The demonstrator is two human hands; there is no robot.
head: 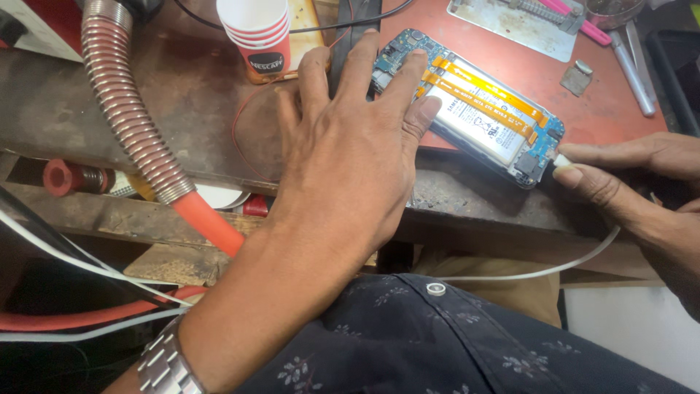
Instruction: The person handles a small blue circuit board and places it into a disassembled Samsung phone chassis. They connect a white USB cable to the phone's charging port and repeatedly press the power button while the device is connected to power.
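Observation:
An opened smartphone [481, 120] lies back-up on the worn workbench [189, 95], showing its white battery, orange flex strips and blue circuit board. My left hand [350, 146] lies flat with fingers spread, its fingertips pressing the phone's upper left end. My right hand [634, 175] pinches a white cable plug [563, 160] at the phone's lower right end. The white cable [539, 271] loops down below the bench edge.
A stack of paper cups [259, 36] stands behind my left hand. A ribbed metal hose [124, 102] with an orange end curves down at left. A red mat [612, 102], a metal plate [518, 22] and pens [634, 66] lie at the back right.

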